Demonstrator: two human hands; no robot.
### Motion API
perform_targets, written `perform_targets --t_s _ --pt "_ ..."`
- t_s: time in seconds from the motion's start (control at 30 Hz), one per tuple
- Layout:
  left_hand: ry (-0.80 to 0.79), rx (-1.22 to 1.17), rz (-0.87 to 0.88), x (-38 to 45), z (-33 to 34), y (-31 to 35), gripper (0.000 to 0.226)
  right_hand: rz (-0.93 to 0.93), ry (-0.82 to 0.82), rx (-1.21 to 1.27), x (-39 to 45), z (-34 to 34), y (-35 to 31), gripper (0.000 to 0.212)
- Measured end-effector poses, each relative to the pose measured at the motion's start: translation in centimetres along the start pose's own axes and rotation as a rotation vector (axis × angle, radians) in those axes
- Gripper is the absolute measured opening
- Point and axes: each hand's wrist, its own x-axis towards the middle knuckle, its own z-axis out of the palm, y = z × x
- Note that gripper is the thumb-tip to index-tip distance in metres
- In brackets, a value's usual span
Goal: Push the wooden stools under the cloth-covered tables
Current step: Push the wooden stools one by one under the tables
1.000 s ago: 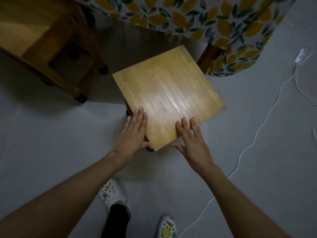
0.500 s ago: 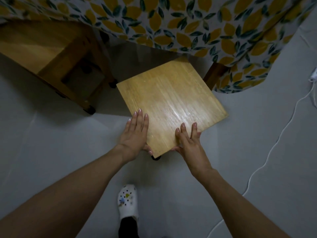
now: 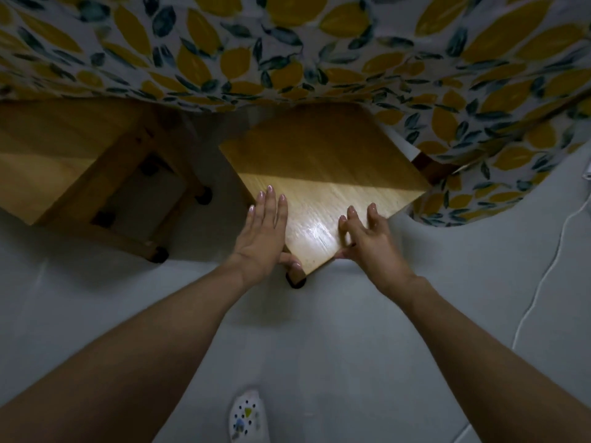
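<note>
A wooden stool [image 3: 323, 174] with a square seat stands turned corner-on towards me, its far half in shadow beneath the hanging tablecloth [image 3: 287, 49], white with yellow and dark leaves. My left hand [image 3: 263, 231] lies flat on the seat's near left edge, thumb hooked under the corner. My right hand [image 3: 367, 235] presses on the near right edge, fingers spread, thumb against the rim. One dark stool foot [image 3: 295, 279] shows below the near corner. A second wooden stool [image 3: 64, 161] stands to the left, partly under the cloth.
A brown table leg [image 3: 428, 164] shows right of the stool behind the cloth's edge. A white cable [image 3: 550, 270] runs along the grey floor at the right. My foot in a white patterned shoe [image 3: 248, 417] is at the bottom middle.
The stool has slid forward under the tablecloth with both hands on it; its far half is now in the table's shadow. I have stepped closer to the table.
</note>
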Motion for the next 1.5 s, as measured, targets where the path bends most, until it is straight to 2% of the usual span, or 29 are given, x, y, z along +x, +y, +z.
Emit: perform_targets --t_s 0.17,0.33,0.47,0.7,0.9,1.0,1.1,1.23,1.37,1.5 --pt "-0.005 -0.040 0.046 3.2 -2.0 -1.5 0.127 -0.008 -0.038 0.060 3.5 -1.7 0.3 0.066" --pt "0.028 -0.046 0.063 5.4 -3.2 -2.1 0.129 0.080 -0.086 0.086 5.7 -2.4 0.7 0.067" --pt "0.016 -0.036 0.052 6.6 -3.8 -2.1 0.130 0.041 -0.045 0.049 6.9 -2.5 1.4 0.055" --pt "-0.015 -0.020 0.029 7.3 -4.0 -2.1 0.134 0.050 -0.049 0.055 7.0 -2.4 1.7 0.062" --pt "-0.015 -0.048 0.027 7.4 -3.9 -2.4 0.134 -0.042 -0.059 0.137 6.5 -2.3 2.0 0.073" --pt "-0.023 -0.104 0.074 7.3 -3.9 -2.8 0.131 -0.024 -0.108 0.164 6.2 -2.2 1.7 0.071" --pt "-0.004 -0.141 0.166 7.0 -4.0 -4.1 0.118 0.035 -0.112 0.128 5.9 -2.4 0.8 0.076" --pt "0.075 0.056 0.254 5.1 -3.1 -9.3 0.100 0.170 -0.083 0.089 5.9 -2.0 -3.1 0.085" --pt "0.149 0.037 0.104 1.1 -2.1 -18.1 0.083 0.152 -0.030 0.078 7.5 0.4 -10.7 0.086" --pt "0.262 -0.077 0.022 -4.1 -1.8 -30.6 0.071 0.135 0.012 0.162 9.8 4.6 -23.0 0.083"
